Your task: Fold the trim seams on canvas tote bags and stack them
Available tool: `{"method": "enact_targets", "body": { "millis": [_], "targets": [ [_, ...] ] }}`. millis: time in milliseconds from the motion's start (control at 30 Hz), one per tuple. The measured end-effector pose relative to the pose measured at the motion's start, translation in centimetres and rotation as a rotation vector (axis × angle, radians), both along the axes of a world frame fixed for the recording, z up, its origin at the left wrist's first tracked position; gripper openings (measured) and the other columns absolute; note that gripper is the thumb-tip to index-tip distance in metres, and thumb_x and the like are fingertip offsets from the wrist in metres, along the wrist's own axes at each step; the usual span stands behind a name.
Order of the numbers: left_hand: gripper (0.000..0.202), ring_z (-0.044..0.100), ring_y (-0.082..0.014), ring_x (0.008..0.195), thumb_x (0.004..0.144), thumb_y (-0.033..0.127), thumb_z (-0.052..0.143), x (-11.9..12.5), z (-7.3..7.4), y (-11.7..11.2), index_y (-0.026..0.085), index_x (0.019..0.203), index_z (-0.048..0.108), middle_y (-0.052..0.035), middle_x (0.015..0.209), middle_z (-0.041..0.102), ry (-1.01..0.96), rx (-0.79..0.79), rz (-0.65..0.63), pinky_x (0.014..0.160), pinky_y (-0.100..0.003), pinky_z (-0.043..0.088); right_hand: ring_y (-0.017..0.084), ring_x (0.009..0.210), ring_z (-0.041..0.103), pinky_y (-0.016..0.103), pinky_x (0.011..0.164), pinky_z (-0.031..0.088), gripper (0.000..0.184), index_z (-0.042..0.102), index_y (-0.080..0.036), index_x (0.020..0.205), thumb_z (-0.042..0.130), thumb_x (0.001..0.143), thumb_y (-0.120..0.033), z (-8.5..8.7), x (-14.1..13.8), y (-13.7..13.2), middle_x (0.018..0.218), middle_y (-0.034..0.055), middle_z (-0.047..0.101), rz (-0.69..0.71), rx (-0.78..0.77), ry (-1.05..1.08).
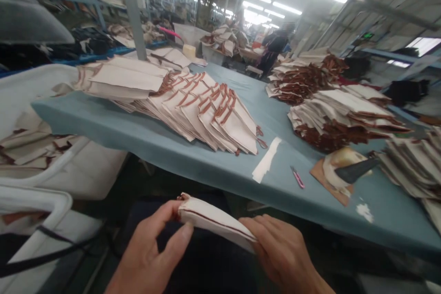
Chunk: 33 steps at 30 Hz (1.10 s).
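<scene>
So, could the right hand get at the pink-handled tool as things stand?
Probably not straight away: the right hand is holding the cream piece. Otherwise the pink-handled tool looks reachable, lying uncovered on the blue cloth.

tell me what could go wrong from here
The cream fabric piece, held clear of the table by the left hand and right hand, might slip and fall. The fanned stack of brown-trimmed pieces could slide if bumped. The pink-handled tool, loose near the table's edge, might get knocked off.
</scene>
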<state>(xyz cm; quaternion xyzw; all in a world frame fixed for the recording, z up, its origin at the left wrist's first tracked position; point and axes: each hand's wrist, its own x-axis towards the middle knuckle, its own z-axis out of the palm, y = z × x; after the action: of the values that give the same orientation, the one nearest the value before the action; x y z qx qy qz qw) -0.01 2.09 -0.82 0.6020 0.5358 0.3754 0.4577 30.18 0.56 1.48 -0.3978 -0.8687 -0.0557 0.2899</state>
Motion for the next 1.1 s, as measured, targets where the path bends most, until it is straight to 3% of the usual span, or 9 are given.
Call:
{"method": "enact_targets", "body": {
  "millis": [133,233,333,467,567,667,767,900,1100],
  "targets": [
    [0.048,0.083,-0.0267,0.090,0.111,0.063,0.060,1.4,-0.1,-1.1,0.024,0.110,0.088,-0.0036,0.097,0.089,-0.091,-0.131,-0.044,0.090,-0.031,0.067,0.018,0.069,0.076,0.031,0.067,0.056,0.030,0.073,-0.021,0.119,0.043,0.126,-0.022,-2.8,0.9,-1.9,0.087,0.0039,0.083,-0.009,-0.159,0.025],
    [0.040,0.080,-0.0256,0.090,0.108,0.055,0.063,2.6,0.2,-2.1,0.024,0.099,0.087,-0.0020,0.090,0.085,-0.040,-0.173,-0.024,0.090,-0.030,0.063,0.020,0.082,0.080,0.031,0.073,0.058,0.027,0.075,-0.022,0.116,0.052,0.125,-0.034,-3.3,1.0,-2.9,0.097,0.0063,0.086,0.012,-0.408,0.136],
    [0.035,0.078,-0.0243,0.090,0.107,0.049,0.063,3.2,0.7,-2.7,0.025,0.096,0.086,-0.0021,0.095,0.086,0.029,-0.166,-0.029,0.087,-0.028,0.060,0.021,0.086,0.077,0.032,0.077,0.058,0.031,0.076,-0.022,0.112,0.067,0.116,-0.051,-2.3,0.0,-2.7,0.099,0.0064,0.084,0.018,-0.653,0.381],
    [0.034,0.079,-0.0248,0.095,0.107,0.051,0.064,2.7,0.2,-2.7,0.027,0.096,0.086,-0.0028,0.103,0.088,0.120,-0.060,-0.058,0.084,-0.027,0.061,0.016,0.075,0.064,0.029,0.071,0.052,0.034,0.072,-0.021,0.099,0.080,0.104,-0.054,-0.3,-2.5,-0.2,0.086,0.0004,0.073,0.037,-1.043,0.693],
    [0.034,0.080,-0.0232,0.089,0.107,0.054,0.066,2.0,0.1,-2.6,0.029,0.099,0.088,-0.0018,0.105,0.090,0.178,0.005,-0.083,0.084,-0.026,0.062,0.013,0.070,0.054,0.026,0.064,0.046,0.050,0.067,-0.021,0.094,0.090,0.093,-0.065,0.7,-3.8,1.8,0.081,-0.0031,0.064,0.087,-1.358,0.793],
    [0.032,0.081,-0.0206,0.082,0.107,0.050,0.068,1.6,1.0,-2.3,0.029,0.099,0.089,0.0003,0.097,0.090,0.181,0.001,-0.126,0.081,-0.022,0.063,0.010,0.065,0.046,0.023,0.059,0.039,0.060,0.065,-0.021,0.093,0.098,0.085,-0.070,0.6,-4.6,2.9,0.075,-0.0068,0.057,0.149,-1.503,0.820],
    [0.032,0.080,-0.0186,0.071,0.105,0.044,0.067,1.8,2.5,-1.7,0.028,0.090,0.090,0.0014,0.081,0.087,0.141,0.004,-0.169,0.070,-0.019,0.061,0.009,0.060,0.041,0.021,0.054,0.032,0.062,0.063,-0.021,0.094,0.096,0.086,-0.074,-0.1,-5.0,3.1,0.068,-0.0096,0.053,0.198,-1.557,0.861],
    [0.034,0.076,-0.0189,0.061,0.102,0.041,0.066,2.1,3.7,-1.1,0.027,0.078,0.087,0.0019,0.070,0.083,0.088,0.036,-0.163,0.064,-0.020,0.061,0.010,0.058,0.047,0.021,0.052,0.036,0.055,0.062,-0.022,0.093,0.090,0.094,-0.070,-0.6,-5.4,2.9,0.068,-0.0082,0.057,0.214,-1.491,0.839],
    [0.034,0.077,-0.0206,0.065,0.100,0.038,0.065,2.2,3.2,-1.0,0.027,0.074,0.084,0.0000,0.074,0.085,0.104,0.066,-0.116,0.065,-0.023,0.062,0.011,0.063,0.055,0.024,0.060,0.038,0.020,0.065,-0.022,0.095,0.069,0.110,-0.035,-0.6,-5.4,2.1,0.075,-0.0044,0.065,0.205,-0.962,0.607]
  ]
}}
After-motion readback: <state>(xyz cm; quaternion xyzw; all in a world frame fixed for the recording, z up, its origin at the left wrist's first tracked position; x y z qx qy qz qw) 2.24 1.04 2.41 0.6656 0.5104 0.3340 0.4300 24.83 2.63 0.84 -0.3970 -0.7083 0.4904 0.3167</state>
